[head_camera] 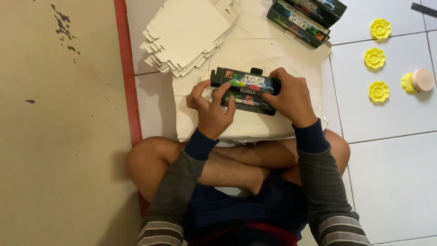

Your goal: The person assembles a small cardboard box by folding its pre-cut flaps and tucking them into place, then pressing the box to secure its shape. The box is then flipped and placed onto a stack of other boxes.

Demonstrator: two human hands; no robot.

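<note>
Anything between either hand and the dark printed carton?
Nothing visible. The left hand and right hand both already grip the dark printed carton at its ends, above the pale cloth.

Box (246, 89): long, narrow carton, black with bright green, red and blue printing and white label strips. Held lying lengthwise, roughly horizontal, slightly tilted down toward the right end, just above a pale cloth-covered surface in front of crossed legs. 2 long faces visible: upper face and front face. A small black tab sticks up at the top edge near the middle. Left hand (210, 110) grips the left end; right hand (292, 97) covers the right end.
</note>
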